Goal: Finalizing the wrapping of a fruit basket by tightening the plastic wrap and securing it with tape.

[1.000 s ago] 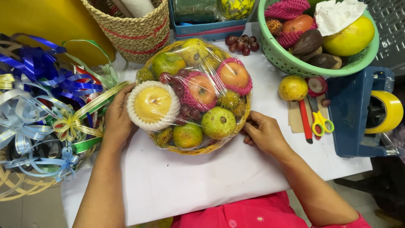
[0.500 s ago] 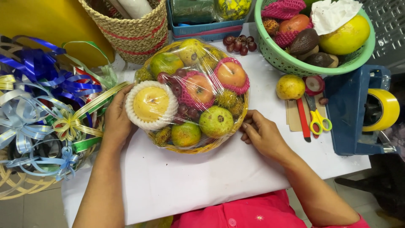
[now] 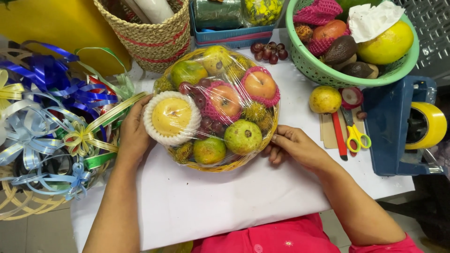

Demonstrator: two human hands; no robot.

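Wrapped fruit basket at the centre of the white bench. The left hand is pressing its left rim, fingers curled against the film. The right hand, compared with a second ago, is sitting slightly higher along the near-right rim, fingers together under the edge, smoothing the film. Scissors are lying to the right, beside a tape dispenser.

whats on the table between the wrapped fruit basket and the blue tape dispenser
In the head view, between the wrapped fruit basket and the blue tape dispenser lie a yellow fruit, a red knife and yellow-handled scissors.
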